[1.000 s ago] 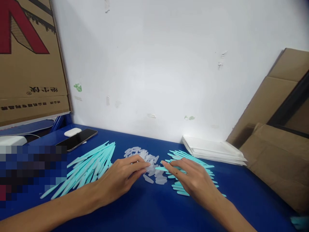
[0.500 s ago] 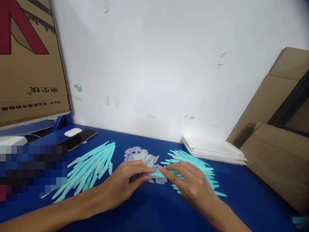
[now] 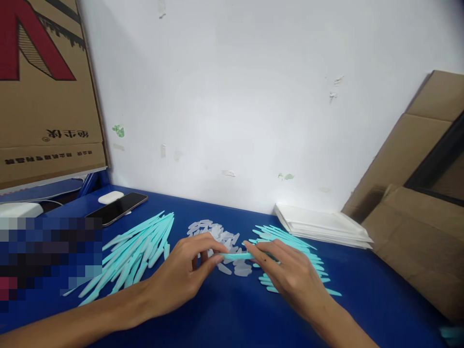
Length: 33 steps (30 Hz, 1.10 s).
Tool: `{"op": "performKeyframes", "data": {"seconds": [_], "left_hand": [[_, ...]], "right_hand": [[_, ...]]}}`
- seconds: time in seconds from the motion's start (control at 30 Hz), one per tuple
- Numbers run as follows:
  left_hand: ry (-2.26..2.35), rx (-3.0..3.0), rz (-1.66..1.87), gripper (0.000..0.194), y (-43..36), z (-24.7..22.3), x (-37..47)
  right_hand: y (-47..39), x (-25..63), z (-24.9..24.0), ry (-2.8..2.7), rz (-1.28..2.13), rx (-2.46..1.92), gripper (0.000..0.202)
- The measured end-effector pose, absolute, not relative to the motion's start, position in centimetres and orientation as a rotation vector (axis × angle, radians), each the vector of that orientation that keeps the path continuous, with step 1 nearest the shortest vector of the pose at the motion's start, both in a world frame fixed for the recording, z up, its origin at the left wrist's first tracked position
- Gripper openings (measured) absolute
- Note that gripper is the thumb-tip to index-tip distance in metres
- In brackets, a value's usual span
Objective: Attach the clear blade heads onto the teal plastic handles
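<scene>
Turquoise stick (image 3: 238,256), pinched at nine o'clock by the left hand (image 3: 185,268) and three o'clock by the right hand (image 3: 290,266), could slip if pressed unevenly.

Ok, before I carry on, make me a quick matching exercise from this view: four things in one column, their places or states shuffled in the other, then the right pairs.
1. lone turquoise stick
2. translucent pieces
3. phone
4. white stack

A. beside the brown cardboard
B. lying between the left turquoise pile and right turquoise pile
C. next to the small white case
D. held by left hand and right hand

Pairs: 1-D, 2-B, 3-C, 4-A
</scene>
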<state>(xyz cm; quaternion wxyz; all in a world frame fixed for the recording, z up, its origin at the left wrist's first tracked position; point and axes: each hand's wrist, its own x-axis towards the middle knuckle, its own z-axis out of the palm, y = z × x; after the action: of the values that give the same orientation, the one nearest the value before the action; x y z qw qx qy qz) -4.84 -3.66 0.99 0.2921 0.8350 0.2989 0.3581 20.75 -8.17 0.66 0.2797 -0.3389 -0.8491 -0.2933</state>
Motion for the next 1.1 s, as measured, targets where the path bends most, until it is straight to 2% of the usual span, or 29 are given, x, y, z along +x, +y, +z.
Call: {"op": "performKeyframes", "data": {"seconds": [0.7,0.93,1.1], "left_hand": [[0.760,2.295,0.961,0.028,-4.3,0.4,-4.8],[0.791,2.130,1.009,0.025,-3.2,2.2,-5.4],[0.740,1.819,1.170,0.026,-1.1,2.8,-6.7]], "right_hand": [[-8.5,20.3,0.7,-2.295,-0.730,-0.809,0.036],[-8.0,21.3,0.1,-2.316,-0.690,-1.023,0.043],[-7.2,22.4,0.2,-2.254,-0.636,-1.091,0.026]]}}
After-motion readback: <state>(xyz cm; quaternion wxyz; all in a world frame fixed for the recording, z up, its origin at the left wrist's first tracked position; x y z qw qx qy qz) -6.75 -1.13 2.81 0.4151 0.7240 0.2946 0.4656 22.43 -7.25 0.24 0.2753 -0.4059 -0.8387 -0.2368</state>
